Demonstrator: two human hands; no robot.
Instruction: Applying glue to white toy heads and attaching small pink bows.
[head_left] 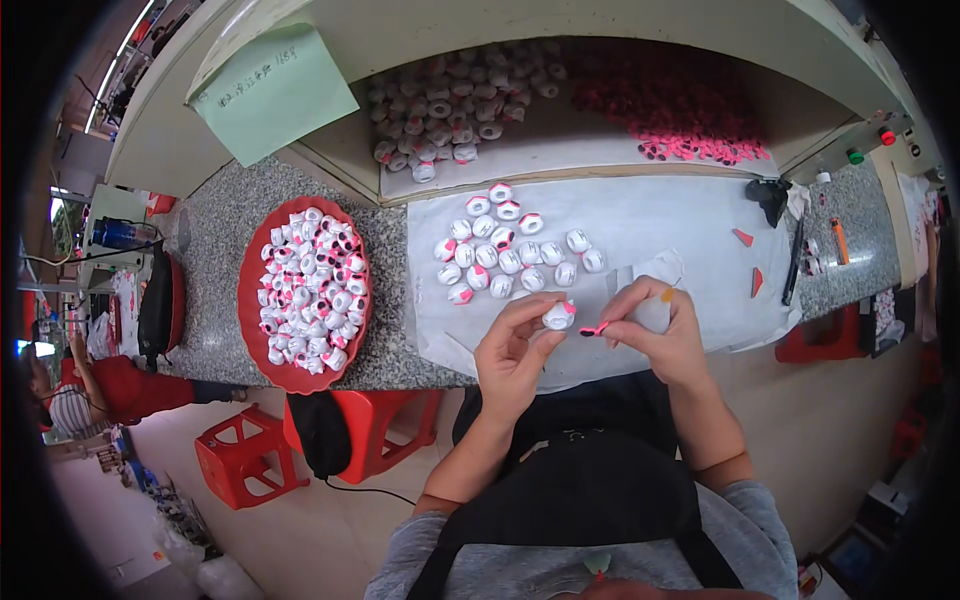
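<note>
My left hand (512,352) pinches a small white rounded piece with a pink patch (560,316) between thumb and fingers, above the front of the paper-covered worktop. Close to its right, my right hand (660,335) grips a tiny pink-and-black piece (594,330) by its fingertips; the two pieces are apart. Several similar white pieces (509,261), some with pink ends, lie loosely grouped on the white paper (700,225) just beyond my left hand. A crumpled clear or white wrapper (655,268) lies behind my right hand, partly hidden by it.
A red scalloped tray (250,330) heaped with white, pink and black pieces stands at left. Under the shelf are piles of white pieces (440,105) and pink pieces (700,125). Red scraps (757,281), a black pen-like tool (793,262) and an orange-handled tool (840,242) lie at right.
</note>
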